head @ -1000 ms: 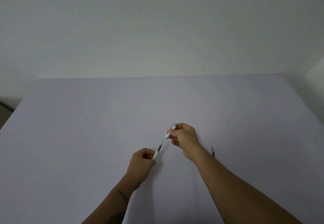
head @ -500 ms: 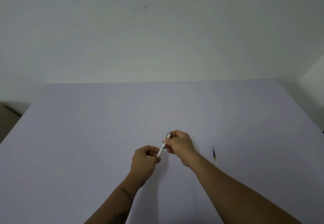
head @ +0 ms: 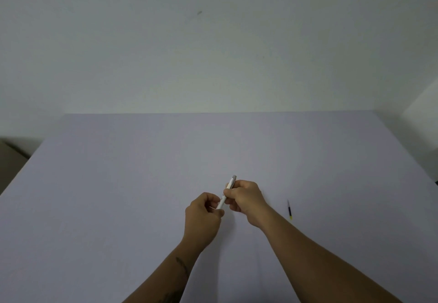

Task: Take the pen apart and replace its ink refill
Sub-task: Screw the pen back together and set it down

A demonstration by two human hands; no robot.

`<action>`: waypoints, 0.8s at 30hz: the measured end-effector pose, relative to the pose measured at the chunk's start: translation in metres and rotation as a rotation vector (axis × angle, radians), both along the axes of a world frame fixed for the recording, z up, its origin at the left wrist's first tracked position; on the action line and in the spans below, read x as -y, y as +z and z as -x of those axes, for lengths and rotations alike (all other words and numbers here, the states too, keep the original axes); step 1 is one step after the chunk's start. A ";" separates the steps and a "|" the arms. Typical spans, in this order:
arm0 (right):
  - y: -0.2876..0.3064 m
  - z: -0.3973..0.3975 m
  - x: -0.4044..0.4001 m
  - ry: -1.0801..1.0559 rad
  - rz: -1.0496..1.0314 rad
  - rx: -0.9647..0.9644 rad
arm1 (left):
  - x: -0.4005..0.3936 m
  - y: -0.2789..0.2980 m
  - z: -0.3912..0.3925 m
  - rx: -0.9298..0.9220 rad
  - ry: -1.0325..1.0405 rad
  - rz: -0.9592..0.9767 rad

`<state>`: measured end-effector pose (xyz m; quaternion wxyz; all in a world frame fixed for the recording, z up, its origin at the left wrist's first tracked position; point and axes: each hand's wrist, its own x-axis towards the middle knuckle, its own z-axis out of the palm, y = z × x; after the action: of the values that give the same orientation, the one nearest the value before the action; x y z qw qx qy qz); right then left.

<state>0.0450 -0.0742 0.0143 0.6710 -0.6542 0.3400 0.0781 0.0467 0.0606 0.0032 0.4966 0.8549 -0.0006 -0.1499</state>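
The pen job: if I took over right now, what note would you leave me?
Left hand: pinching the lower end of the white pen.
Right hand: gripping the pen's upper part.
Pen: held above the table, halves together in one line.
Loose refill: on the table, right of the hands.
Done: pen looks joined.
Left: cannot tell if fully tightened, or which refill is inside.

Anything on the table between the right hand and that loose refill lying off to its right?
Nothing: in the head view, only bare table separates the right hand from the refill.
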 end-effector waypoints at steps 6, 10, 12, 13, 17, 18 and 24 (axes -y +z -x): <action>-0.001 -0.005 0.009 -0.024 0.100 0.051 | -0.002 -0.007 0.004 0.186 -0.077 -0.037; -0.004 -0.003 0.021 0.054 0.307 0.025 | -0.014 -0.025 0.002 0.274 -0.270 -0.262; -0.008 0.002 0.024 0.111 0.443 -0.010 | -0.020 -0.036 0.000 0.253 -0.404 -0.454; -0.012 0.005 0.025 0.141 0.500 -0.030 | -0.023 -0.042 0.000 0.226 -0.455 -0.544; -0.027 0.018 0.020 0.223 0.637 -0.104 | -0.030 -0.062 0.007 0.147 -0.619 -0.790; -0.031 0.021 0.017 0.237 0.667 -0.129 | -0.031 -0.066 0.009 0.141 -0.644 -0.827; -0.054 0.031 0.006 0.349 0.843 -0.206 | -0.035 -0.074 0.009 0.178 -0.679 -0.862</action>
<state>0.0144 -0.0807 -0.0395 0.2860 -0.9062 0.2917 0.1094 0.0379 0.0954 -0.0711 0.0238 0.9418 -0.2568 -0.2156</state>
